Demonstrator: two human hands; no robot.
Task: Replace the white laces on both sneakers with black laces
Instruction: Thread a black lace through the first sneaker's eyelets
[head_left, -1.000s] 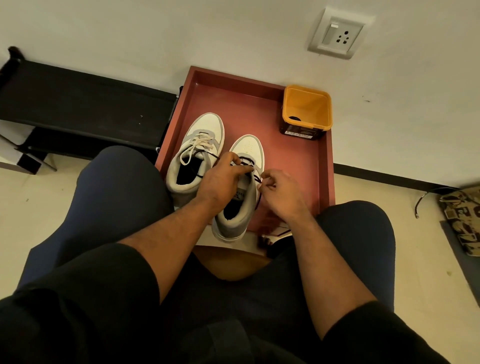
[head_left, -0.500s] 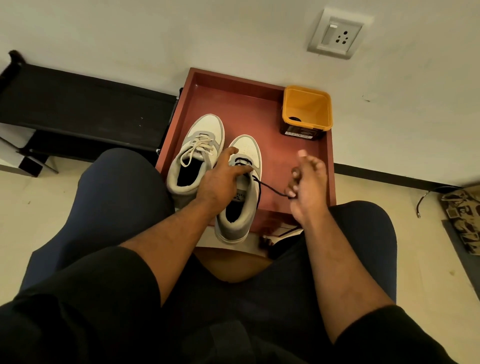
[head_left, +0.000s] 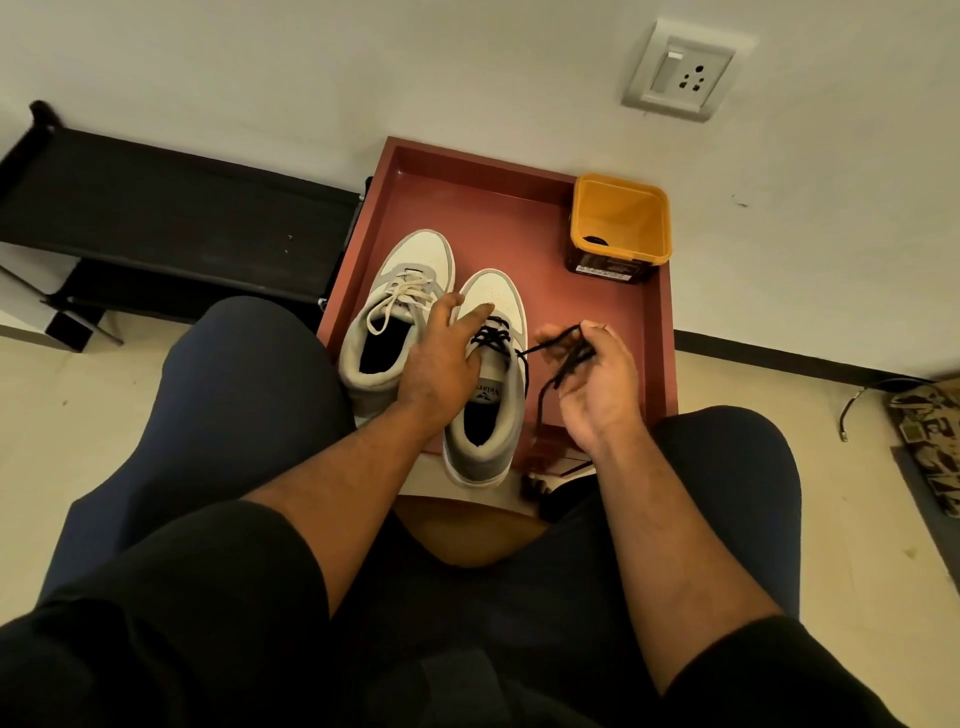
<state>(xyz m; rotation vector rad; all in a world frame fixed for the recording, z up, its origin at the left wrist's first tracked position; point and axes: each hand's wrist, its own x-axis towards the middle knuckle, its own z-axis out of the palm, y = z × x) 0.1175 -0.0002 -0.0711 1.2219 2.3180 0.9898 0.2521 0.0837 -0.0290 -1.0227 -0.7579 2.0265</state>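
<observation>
Two grey-and-white sneakers stand side by side in a red tray (head_left: 597, 312). The left sneaker (head_left: 415, 260) still carries a loose white lace (head_left: 400, 299). The right sneaker (head_left: 491, 296) has a black lace (head_left: 491, 335) through its lower eyelets. My left hand (head_left: 441, 358) rests on the right sneaker with straight fingers pressing its front. My right hand (head_left: 597, 384) is palm up to the right of that shoe, fingers curled round the gathered free end of the black lace, which runs taut back to the shoe.
A yellow square tub (head_left: 621, 228) stands in the tray's far right corner against the wall. A black low rack (head_left: 156, 218) is on the left. My knees flank the tray. A patterned mat (head_left: 930, 436) and a cable lie on the floor at right.
My right hand drew the black lace out to the right from the shoe, then turned palm up and gathered the slack. My left hand stayed on the right sneaker, its fingers now straighter.
</observation>
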